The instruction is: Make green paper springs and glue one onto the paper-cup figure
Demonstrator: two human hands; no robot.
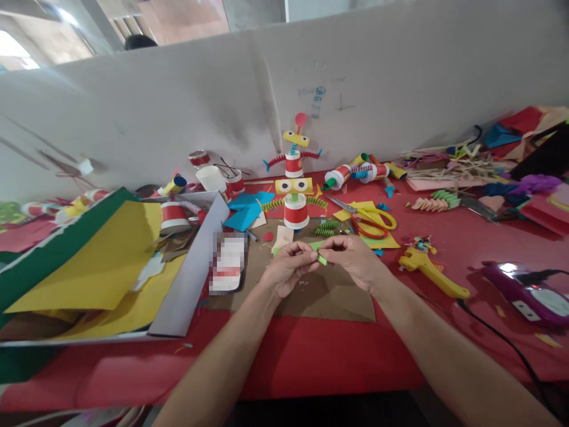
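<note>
Head view is showing two bare hands working close together over a brown sheet (320, 302), which is lying on a red worktop (284, 370). A green paper strip (315, 245) is sitting between the two hands, right at the fingertips. The left grip (288, 270) is pinching the strip with thumb and fingers, and the right grip (353, 261) is pinching it just beside, the fingertips of both almost meeting. One short end of the strip is poking out below the fingertips, while another part is showing just behind them; the rest is hiding under the fingers. Just beyond the hands, a green paper coil (326, 228) is lying near a cup figure (296, 212), which is standing upright with yellow-green coiled arms. Behind it, a second figure (294, 164) is standing with red coiled arms. Scissors with red and yellow handles (380, 218) are resting on yellow paper (387, 241) beyond the right hand, and a yellow glue gun (431, 271) is lying farther right. To the left, a blurred-out object (227, 262) is resting near a box (189, 279) that is holding yellow sheets.
</note>
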